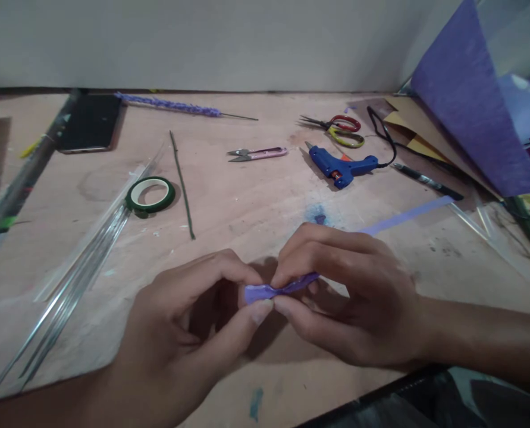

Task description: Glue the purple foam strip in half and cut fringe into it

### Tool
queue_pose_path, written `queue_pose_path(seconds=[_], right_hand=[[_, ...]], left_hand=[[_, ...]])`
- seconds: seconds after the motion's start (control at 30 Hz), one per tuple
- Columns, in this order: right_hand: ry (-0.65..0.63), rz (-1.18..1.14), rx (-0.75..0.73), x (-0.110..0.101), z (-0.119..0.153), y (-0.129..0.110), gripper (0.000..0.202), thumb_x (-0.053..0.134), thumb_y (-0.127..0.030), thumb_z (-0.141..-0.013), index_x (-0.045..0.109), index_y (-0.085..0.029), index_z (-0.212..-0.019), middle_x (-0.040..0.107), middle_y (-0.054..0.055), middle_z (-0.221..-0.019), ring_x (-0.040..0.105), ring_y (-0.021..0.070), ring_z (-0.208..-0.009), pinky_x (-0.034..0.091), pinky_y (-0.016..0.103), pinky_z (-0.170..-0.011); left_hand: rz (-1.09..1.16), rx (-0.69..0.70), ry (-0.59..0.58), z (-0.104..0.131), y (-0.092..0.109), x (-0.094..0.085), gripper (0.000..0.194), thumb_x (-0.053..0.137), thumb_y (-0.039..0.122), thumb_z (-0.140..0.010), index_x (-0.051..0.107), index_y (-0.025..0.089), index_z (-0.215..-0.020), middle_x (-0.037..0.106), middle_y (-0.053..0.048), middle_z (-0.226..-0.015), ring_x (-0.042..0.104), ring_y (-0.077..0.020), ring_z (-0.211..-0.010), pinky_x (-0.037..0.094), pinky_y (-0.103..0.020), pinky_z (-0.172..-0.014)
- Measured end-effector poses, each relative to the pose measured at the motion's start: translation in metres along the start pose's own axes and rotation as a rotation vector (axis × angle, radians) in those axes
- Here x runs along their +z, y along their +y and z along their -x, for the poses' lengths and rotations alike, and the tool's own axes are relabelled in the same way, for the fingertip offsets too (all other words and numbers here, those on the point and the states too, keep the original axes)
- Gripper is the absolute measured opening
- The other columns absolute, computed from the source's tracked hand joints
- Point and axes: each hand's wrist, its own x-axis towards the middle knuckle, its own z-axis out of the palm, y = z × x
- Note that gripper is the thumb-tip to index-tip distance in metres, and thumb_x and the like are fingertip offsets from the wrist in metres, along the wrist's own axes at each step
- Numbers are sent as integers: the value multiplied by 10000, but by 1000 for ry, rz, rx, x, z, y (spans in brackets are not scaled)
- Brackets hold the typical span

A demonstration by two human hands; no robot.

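Note:
A short purple strip [259, 293], paper or ribbon by its look, is pinched between my two hands low in the middle of the view. My left hand [193, 315] grips its wider, flatter left part between thumb and fingers. Close beside it, my right hand [349, 291] pinches the strip where it is gathered and narrow, with the thumb below and fingers above. The strip's right part runs behind the right fingers. Beyond the right hand lies a longer flat purple strip [407, 214] on the table; whether it joins the held piece is hidden.
Green floral tape [151, 196], a green stem [182, 184] and clear sticks [86, 267] lie left. Thread snips [258, 154], scissors [336, 126], a blue glue gun [340, 166] and a pen [427, 181] lie beyond. A phone [90, 123] and fuzzy purple stem [171, 106] lie at the back, purple paper [474, 107] at right.

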Motion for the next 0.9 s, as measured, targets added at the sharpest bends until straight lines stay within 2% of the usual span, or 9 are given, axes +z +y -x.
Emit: queue_pose_path(seconds=[0.3,0.47,0.73,0.9], right_hand=[[-26,73,0,0,2,3,46,793,-172,-1063,748,-175,-1072,792,1,-991,771,129,-852,639,262,-741],[-30,39,-47,1,3,4,112,777,-147,-1009,702,-198,-1075,780,13,-960,778,158,-835,660,294,-743],[-12,20,-3,0,2,3,128,788,-141,-1030,700,-225,-1074,794,-2,-955,759,154,-834,651,291,-726],[25,-9,-27,3,3,5,137,813,-168,-1035,693,-218,-1079,763,-17,-887,701,124,-743,596,251,-635]], left_hand=[[-108,29,24,0,5,-2,134,769,241,-1092,828,341,-1025,803,78,-854,733,-111,-711,508,-208,-585],[-132,38,31,-3,9,-3,139,776,225,-1073,841,339,-1026,771,63,-812,726,-121,-683,479,-226,-553],[-141,29,50,-2,8,-3,138,786,230,-1074,858,337,-1025,819,47,-834,736,-138,-674,446,-244,-500],[-154,32,43,0,6,-5,114,797,270,-1081,853,368,-1068,810,69,-824,723,-128,-652,437,-242,-500]])
